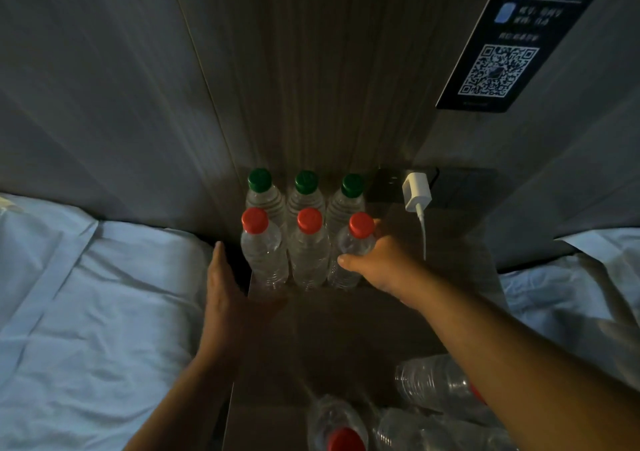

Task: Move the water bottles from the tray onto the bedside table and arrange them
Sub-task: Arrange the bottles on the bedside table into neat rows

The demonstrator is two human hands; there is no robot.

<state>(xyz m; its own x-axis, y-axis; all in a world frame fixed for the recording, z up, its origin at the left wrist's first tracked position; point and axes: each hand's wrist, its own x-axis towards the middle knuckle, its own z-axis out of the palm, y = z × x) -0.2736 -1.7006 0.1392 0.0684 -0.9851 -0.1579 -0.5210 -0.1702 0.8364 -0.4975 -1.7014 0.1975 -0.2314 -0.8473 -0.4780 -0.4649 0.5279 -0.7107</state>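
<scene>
While our right hand (377, 263) wraps its fingers (346, 263) around the red-capped bottle (355, 248) standing on the tabletop (346, 329), it seems light, thin-walled; we grip mid-body. Left hand (225, 291) rests open.

You're in a hotel room: white beds (86, 312) at 9 and 3 o'clock, a small bedside table (346, 329) between them, and a QR-code sign (512, 42) on the wall at 1 o'clock.
</scene>
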